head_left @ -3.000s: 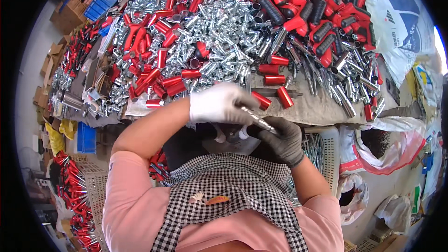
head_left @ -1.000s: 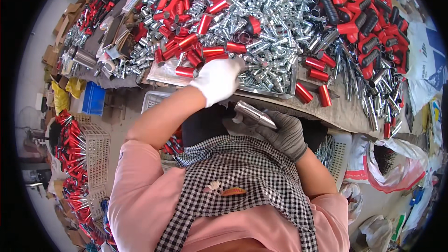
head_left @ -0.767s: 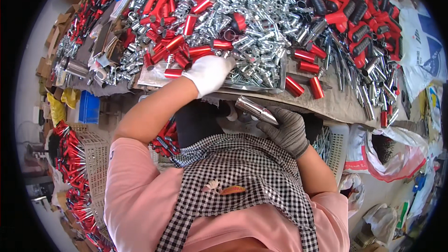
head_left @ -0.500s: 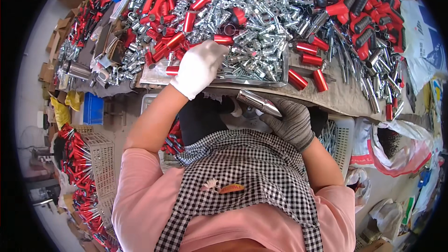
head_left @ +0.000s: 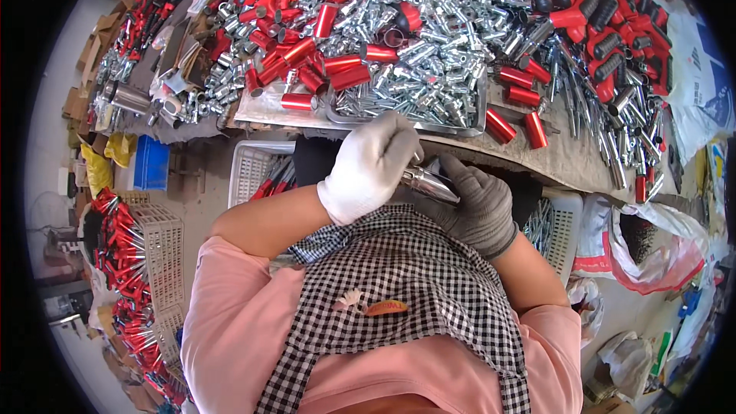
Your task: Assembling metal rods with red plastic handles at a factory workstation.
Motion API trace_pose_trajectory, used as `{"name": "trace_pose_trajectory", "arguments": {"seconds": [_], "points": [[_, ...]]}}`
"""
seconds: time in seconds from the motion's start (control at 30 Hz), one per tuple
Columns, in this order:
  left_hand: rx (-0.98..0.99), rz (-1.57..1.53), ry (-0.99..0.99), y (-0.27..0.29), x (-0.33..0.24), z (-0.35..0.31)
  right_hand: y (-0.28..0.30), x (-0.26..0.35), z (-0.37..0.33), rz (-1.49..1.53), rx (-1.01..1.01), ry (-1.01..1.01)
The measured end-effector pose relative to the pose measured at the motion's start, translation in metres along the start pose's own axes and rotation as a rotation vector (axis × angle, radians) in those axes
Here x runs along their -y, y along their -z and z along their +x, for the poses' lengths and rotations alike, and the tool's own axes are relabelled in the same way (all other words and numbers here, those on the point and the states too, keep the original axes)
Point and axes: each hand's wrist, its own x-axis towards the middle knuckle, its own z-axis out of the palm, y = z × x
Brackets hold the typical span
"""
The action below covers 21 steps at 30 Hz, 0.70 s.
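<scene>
My left hand [head_left: 369, 165], in a white glove, is closed just off the front edge of the workbench. Its fingers are pinched at the end of a shiny chrome tube [head_left: 431, 185]; whatever small piece they hold is mostly hidden. My right hand [head_left: 483, 207], in a grey glove, grips that tube from the right, above my lap. Beyond both hands, a shallow metal tray [head_left: 452, 130] is heaped with small silvery fittings [head_left: 437, 54]. Red metal sleeves [head_left: 350, 77] lie on and beside the heap's left side.
Red-and-black handles [head_left: 606, 38] are piled at the far right, beside thin metal rods. A pale plastic basket [head_left: 242, 172] stands below the bench, left of my legs. Crates of red-handled parts [head_left: 165, 253] line the left; an open white bag [head_left: 652, 245] sits right.
My left hand has come back from the parts heap to the chrome tube. My right hand has shifted slightly, with the tube still in it.
</scene>
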Motion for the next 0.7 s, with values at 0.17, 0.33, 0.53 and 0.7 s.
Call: {"name": "trace_pose_trajectory", "arguments": {"seconds": [0.17, 0.33, 0.53, 0.7], "points": [[-0.065, 0.072, -0.049, -0.006, -0.002, -0.015, -0.004, 0.010, 0.004, -0.182, -0.054, 0.150], [0.018, -0.020, -0.182, 0.007, -0.001, -0.021, 0.001, 0.013, 0.004, -0.203, -0.008, 0.236], [0.185, 0.219, -0.622, 0.021, 0.024, -0.013, 0.001, 0.010, 0.005, -0.209, -0.010, 0.228], [0.247, 0.489, -0.494, 0.021, 0.023, -0.024, -0.010, 0.001, 0.002, -0.237, 0.022, 0.251]]}}
